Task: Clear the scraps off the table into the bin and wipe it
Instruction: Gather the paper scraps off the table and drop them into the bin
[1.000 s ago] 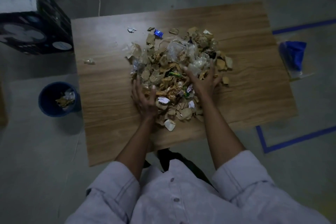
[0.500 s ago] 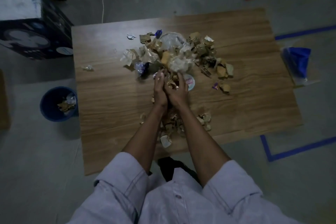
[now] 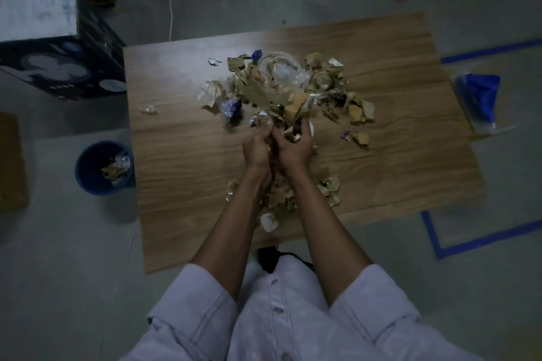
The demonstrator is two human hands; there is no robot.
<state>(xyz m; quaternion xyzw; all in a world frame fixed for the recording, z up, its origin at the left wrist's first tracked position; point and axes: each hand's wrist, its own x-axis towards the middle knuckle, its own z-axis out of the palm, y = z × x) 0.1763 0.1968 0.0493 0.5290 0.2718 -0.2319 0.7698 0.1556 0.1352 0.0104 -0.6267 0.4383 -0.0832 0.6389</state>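
Note:
A heap of scraps [image 3: 293, 88], brown card pieces, clear plastic and foil wrappers, covers the middle of the wooden table [image 3: 187, 173]. My left hand [image 3: 255, 147] and my right hand [image 3: 293, 145] are pressed together above the table, fingers curled round a bundle of scraps [image 3: 286, 120] between them. More loose scraps [image 3: 278, 199] lie under my forearms near the front edge. A blue bin [image 3: 96, 167] holding some scraps stands on the floor left of the table.
A dark printed box [image 3: 58, 67] stands on the floor at the far left. A blue cloth [image 3: 482, 97] on clear plastic lies on the floor right of the table. A single clear scrap [image 3: 148, 109] lies near the table's left edge. Blue and red tape lines mark the floor.
My hands were spread at the sides of the heap, then came together and closed round a bundle of scraps. The bundle now sits a little higher, and the heap looks smaller.

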